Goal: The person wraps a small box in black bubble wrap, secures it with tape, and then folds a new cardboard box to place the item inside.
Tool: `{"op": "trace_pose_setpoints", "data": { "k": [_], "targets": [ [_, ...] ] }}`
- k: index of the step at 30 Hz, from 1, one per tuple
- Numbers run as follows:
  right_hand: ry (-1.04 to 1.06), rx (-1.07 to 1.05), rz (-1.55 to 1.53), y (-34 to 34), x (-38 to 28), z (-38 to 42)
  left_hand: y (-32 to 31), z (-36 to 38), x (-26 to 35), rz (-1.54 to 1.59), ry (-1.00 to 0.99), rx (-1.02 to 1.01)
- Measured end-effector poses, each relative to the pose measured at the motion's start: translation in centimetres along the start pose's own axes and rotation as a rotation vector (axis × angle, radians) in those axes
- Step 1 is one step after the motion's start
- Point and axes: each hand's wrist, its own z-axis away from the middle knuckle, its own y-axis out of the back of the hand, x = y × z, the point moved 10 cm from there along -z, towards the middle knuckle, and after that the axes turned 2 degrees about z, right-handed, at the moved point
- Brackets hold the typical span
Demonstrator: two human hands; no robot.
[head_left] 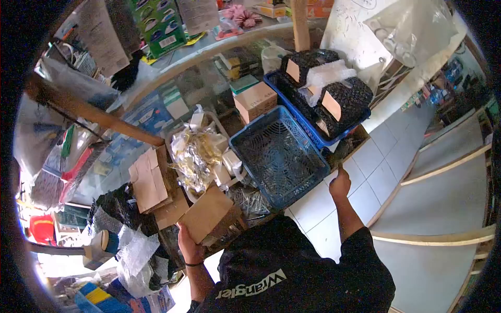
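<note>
Head view: left hand (pixel 191 249) grasps brown cardboard (pixel 207 213). Right hand (pixel 340 185) (grip impossible to tell) is right of the near blue basket (pixel 282 151).

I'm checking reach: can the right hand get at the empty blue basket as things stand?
Probably yes: the right hand is close to the empty blue basket, with nothing visibly between them; whether that hand holds something is unclear.

Blue is shown by the rectangular openwork plastic basket (pixel 279 156), patterned with slots. From it, crinkled gold-and-silver plastic packets (pixel 195 159) are seen at nine o'clock, plain brown rectangular cardboard (pixel 207 211) at eight, glossy black tan-labelled parcels (pixel 357 96) near one, white grid-lined floor tiles (pixel 386 164) at three; a black white-lettered cloth shirt (pixel 313 276) at six.
</note>
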Motion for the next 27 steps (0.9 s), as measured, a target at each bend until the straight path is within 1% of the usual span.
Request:
{"op": "trace_pose_setpoints", "data": {
  "k": [2, 4, 5, 7, 8, 9, 11, 12, 13, 15, 16, 17, 18, 19, 20, 21, 23, 24, 25, 26, 27],
  "targets": [
    [0.054, -0.005, -0.01, -1.0, 0.1, 0.1, -0.3, -0.1, -0.2, 0.003, 0.007, -0.012],
    [0.064, -0.037, 0.063, -1.1, 0.0, 0.1, -0.5, -0.5, -1.0, 0.011, 0.029, -0.017],
    [0.069, -0.054, 0.104, -1.1, 0.1, 0.2, 0.0, -0.9, -1.3, -0.074, 0.005, -0.026],
    [0.029, -0.176, 0.12, -0.9, -0.3, 0.1, -0.5, -1.3, -0.7, -0.241, -0.043, -0.051],
    [-0.002, -0.25, 0.121, -0.8, 0.0, -0.1, -1.2, -1.0, -2.0, -0.057, 0.095, -0.105],
    [-0.033, -0.32, 0.121, -1.0, 0.1, -0.4, -1.6, -0.6, -1.5, -0.084, 0.082, -0.118],
    [-0.049, -0.373, 0.156, -1.6, 1.2, -1.0, -2.3, -0.6, -0.9, -0.132, 0.049, -0.148],
    [-0.062, -0.408, 0.163, -2.2, 1.9, -1.3, -2.4, -1.0, -1.8, -0.088, 0.094, -0.202],
    [-0.076, -0.447, 0.172, -2.2, 1.9, -1.6, -1.9, -1.7, -2.4, -0.178, 0.084, -0.227],
    [-0.062, -0.377, 0.176, -0.6, 1.5, -2.3, -0.5, -2.5, -3.5, -0.365, 0.074, -0.266],
    [-0.046, -0.327, 0.162, 0.3, 1.3, -2.4, -2.7, -0.8, -1.6, -0.229, 0.097, -0.263],
    [-0.028, -0.281, 0.144, 0.9, 0.9, -2.4, -3.3, -0.6, -0.9, -0.285, 0.066, -0.291],
    [-0.002, -0.197, 0.048, 2.7, -0.1, -2.1, -3.4, -0.4, -0.4, -0.344, 0.035, -0.315],
    [0.043, -0.167, -0.05, 4.4, -1.6, -1.6, -3.0, -0.2, 0.0, -0.403, 0.007, -0.335],
    [0.022, -0.112, -0.102, 6.7, -3.1, -0.8, -2.1, -0.9, -0.7, -0.41, -0.016, -0.35],
    [0.002, -0.055, -0.155, 8.1, -4.5, 0.1, -1.8, -0.7, 0.0, -0.514, -0.078, -0.36],
    [0.056, -0.069, -0.53, 7.5, -6.5, 2.0, -2.4, -0.3, 1.6, -0.715, -0.205, -0.378],
    [0.085, -0.079, -0.717, 7.2, -7.5, 2.9, -3.0, 0.2, 2.6, -0.728, -0.323, -0.417],
    [0.151, -0.103, -0.833, 6.2, -9.4, 3.8, -4.2, 1.2, 4.2, -0.746, -0.496, -0.486],
    [0.09, -0.239, -1.032, 6.6, -13.4, 6.1, -5.3, 2.5, 5.7, -0.767, -0.667, -0.552],
    [0.053, -0.343, -1.074, 6.2, -16.3, 8.0, -6.3, 4.0, 6.8, -0.793, -0.84, -0.617]
  ]
}}
